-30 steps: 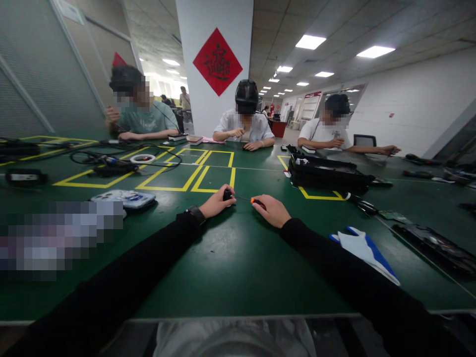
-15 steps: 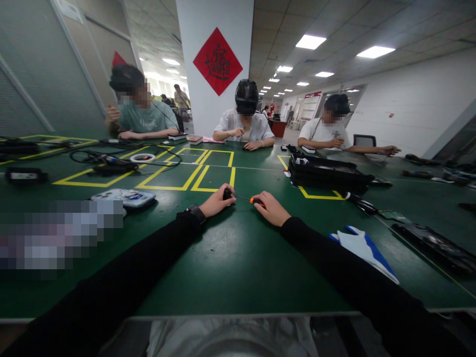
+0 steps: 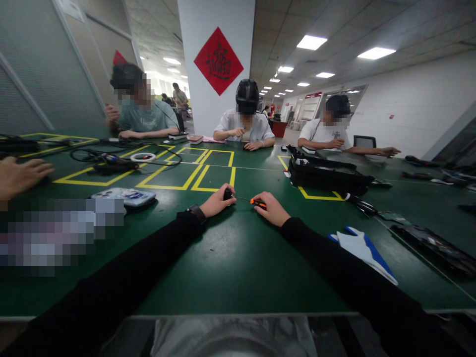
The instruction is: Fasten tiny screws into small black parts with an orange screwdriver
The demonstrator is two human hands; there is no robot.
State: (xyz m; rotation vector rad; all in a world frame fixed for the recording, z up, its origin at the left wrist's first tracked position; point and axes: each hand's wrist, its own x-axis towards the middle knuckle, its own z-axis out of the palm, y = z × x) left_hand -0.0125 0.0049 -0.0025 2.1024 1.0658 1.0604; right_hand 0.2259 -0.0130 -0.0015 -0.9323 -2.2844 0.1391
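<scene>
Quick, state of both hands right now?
Left hand: closed on small black part.
Right hand: closed on orange-and-black screwdriver.

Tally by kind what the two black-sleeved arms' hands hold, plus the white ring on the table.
Orange-and-black-handled tool, right hand: 1
Small black piece, left hand: 1
White ring: 1
Total: 3

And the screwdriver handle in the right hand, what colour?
Orange and black screwdriver handle, showing best in the current head view.
</scene>
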